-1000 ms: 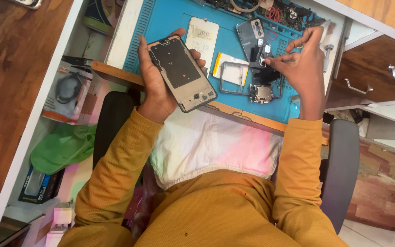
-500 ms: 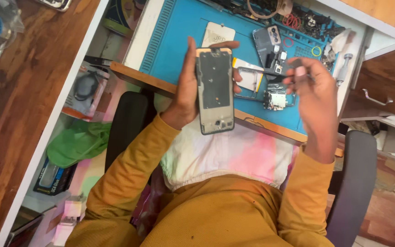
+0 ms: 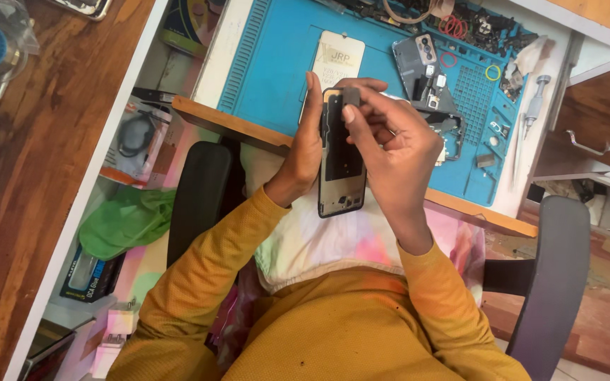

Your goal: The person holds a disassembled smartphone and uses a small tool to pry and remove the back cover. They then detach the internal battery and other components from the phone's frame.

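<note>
My left hand (image 3: 303,152) grips an opened phone frame (image 3: 339,166) upright from its left side, above the near edge of the blue work mat (image 3: 277,63). My right hand (image 3: 393,141) lies over the frame's right side, with its fingertips pinching a small dark grey part (image 3: 351,97) at the frame's top end. The hand hides the right part of the frame. A white rectangular sheet (image 3: 339,58) lies on the mat just beyond the frame.
A grey phone back cover (image 3: 418,62), a metal mid-frame (image 3: 453,130), rubber rings and small parts lie on the mat's right half. A screwdriver (image 3: 531,109) rests at the right. Wooden drawers (image 3: 587,134) are right, a wooden tabletop (image 3: 30,155) left, a green cloth (image 3: 125,219) below.
My right hand has left the parts on the mat and come onto the phone frame, bringing a small dark part. My left hand has turned the frame upright and moved it right.
</note>
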Motion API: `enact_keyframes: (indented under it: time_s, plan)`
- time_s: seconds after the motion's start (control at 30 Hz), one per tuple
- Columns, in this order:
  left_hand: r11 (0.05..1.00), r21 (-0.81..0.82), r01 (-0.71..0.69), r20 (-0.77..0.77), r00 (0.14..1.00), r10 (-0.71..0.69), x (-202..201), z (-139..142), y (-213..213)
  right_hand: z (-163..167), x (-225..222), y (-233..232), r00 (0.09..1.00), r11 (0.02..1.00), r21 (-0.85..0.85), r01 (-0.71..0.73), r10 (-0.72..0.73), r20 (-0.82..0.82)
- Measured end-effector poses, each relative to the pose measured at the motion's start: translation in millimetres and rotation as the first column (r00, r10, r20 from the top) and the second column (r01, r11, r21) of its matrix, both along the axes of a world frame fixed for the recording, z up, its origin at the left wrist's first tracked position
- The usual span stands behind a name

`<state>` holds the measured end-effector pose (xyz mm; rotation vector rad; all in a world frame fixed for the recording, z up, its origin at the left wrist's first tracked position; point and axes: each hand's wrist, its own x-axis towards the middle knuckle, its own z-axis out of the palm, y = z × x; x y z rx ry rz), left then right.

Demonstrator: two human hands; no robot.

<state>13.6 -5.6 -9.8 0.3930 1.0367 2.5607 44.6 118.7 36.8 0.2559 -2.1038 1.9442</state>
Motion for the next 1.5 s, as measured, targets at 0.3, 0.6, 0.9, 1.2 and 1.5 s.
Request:
enact_keyframes:
  time_s: [0.3, 0.6, 0.9, 1.2, 1.5]
  plan:
    - [1.000, -0.008, -0.022, -0.047, 0.999, 0.021, 2.4, -3.7, 3.4, -7.1, 0.8, -0.7, 0.999, 0.999, 0.025, 0.046, -0.046, -0.001]
    - [1.000, -0.002, -0.008, -0.006, 1.000, 0.008, 3.1, -4.3, 2.7, -6.1, 3.3, -3.9, 0.994, 0.988, 0.109, 0.110, -0.107, -0.030]
    - [1.000, 0.004, 0.020, -0.030, 0.999, -0.020, 6.1, -3.4, 6.2, -7.8, 4.4, -4.0, 0.984, 0.967, 0.194, 0.164, -0.146, -0.101]
    - [0.999, -0.024, -0.033, -0.032, 0.999, 0.032, 5.8, -1.8, 4.9, -11.3, 4.8, -4.0, 0.984, 0.973, 0.180, 0.145, -0.123, -0.127]
    - [0.997, -0.046, -0.061, -0.060, 0.996, 0.058, 7.0, -5.3, 6.0, -8.0, 6.3, -9.0, 0.964, 0.933, 0.274, 0.235, -0.187, -0.191]
